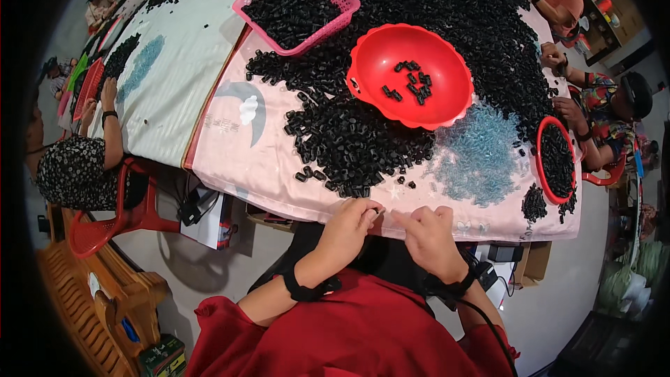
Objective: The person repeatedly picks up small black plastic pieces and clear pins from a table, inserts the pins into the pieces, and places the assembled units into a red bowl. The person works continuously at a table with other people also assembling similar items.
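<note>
My left hand [347,232] is closed at the table's near edge, pinching a small black plastic piece between thumb and fingertips. Just right of it, my right hand [433,239] has its fingers curled and its fingertips toward the left hand; whatever they hold is too small to make out. Beyond my hands lies a loose pile of short black plastic pieces [352,143]. To its right is a patch of small clear-bluish pieces [480,157]. A red scalloped bowl [391,52] with several black pieces inside rests against both piles.
A pink basket [296,47] full of black pieces stands far left of the bowl. A larger black heap [447,0] covers the far table. A red-rimmed basket [539,157] sits at the right edge. Other people work along both sides; a red chair [115,227] stands at left.
</note>
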{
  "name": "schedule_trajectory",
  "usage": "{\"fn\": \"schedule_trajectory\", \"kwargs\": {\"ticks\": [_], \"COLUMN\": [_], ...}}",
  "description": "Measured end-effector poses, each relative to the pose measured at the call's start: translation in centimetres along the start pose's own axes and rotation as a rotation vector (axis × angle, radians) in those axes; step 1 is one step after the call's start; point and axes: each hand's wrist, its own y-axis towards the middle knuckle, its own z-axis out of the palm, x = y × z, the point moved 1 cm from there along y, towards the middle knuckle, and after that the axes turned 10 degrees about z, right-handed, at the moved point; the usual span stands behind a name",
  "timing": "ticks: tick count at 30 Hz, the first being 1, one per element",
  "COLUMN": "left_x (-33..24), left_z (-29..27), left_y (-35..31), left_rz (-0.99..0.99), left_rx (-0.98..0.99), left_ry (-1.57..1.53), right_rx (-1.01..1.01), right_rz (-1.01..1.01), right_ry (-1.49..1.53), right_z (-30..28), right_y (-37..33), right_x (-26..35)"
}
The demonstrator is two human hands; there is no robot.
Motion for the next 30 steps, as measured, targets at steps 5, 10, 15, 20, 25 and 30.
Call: {"fn": "schedule_trajectory", "kwargs": {"ticks": [5, 10, 15, 20, 25, 30], "left_x": [2.1, 1.6, 1.1, 0.9, 1.3, 2.2], "left_z": [0.4, 0.2, 0.1, -0.1, -0.1, 0.0], "left_y": [-0.1, -0.1, 0.1, -0.2, -0.1, 0.0], "left_rz": [0.146, 0.146, 0.15, 0.055, 0.14, 0.121], "left_rx": [-0.049, -0.03, 0.008, -0.009, -0.004, -0.009], "left_ry": [0.081, 0.145, 0.167, 0.045, 0.106, 0.037], "right_rx": [0.046, 0.044, -0.041, 0.102, -0.098, 0.113], "right_rz": [0.126, -0.009, 0.205, -0.005, 0.262, 0.0], "right_ry": [-0.131, -0.011, -0.171, -0.014, -0.195, -0.053], "right_z": [0.8, 0.1, 1.4, 0.5, 0.6, 0.9], "right_y": [0.2, -0.5, 1.1, 0.1, -1.1, -1.8], "right_x": [0.5, 0.9, 0.1, 1.4, 0.1, 2.0]}}
